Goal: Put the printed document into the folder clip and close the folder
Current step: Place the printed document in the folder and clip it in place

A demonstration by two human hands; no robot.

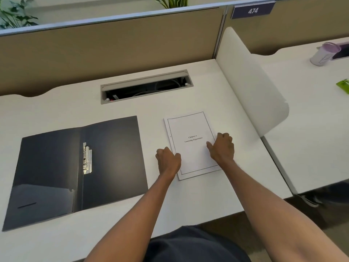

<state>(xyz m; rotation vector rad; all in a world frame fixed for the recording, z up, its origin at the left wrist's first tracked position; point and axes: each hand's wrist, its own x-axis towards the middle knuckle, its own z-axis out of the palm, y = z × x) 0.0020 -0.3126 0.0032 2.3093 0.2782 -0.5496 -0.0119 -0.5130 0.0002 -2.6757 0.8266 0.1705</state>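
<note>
Both hands grip a printed document [190, 144] lying on a white bench [188, 201].

Left hand [168, 160] curls on its 9 o'clock edge, right hand [222, 147] on its 3 o'clock edge. A dark folder [113, 157] lies open at the document's 9 o'clock, its metal clip [87, 158] on the spine.

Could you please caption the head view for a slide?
Both hands grip the printed document beside the open folder.

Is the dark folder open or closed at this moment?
Open. The folder lies spread flat on the desk, both inner covers showing, with its metal clip exposed beside the spine and no paper in it.
</note>
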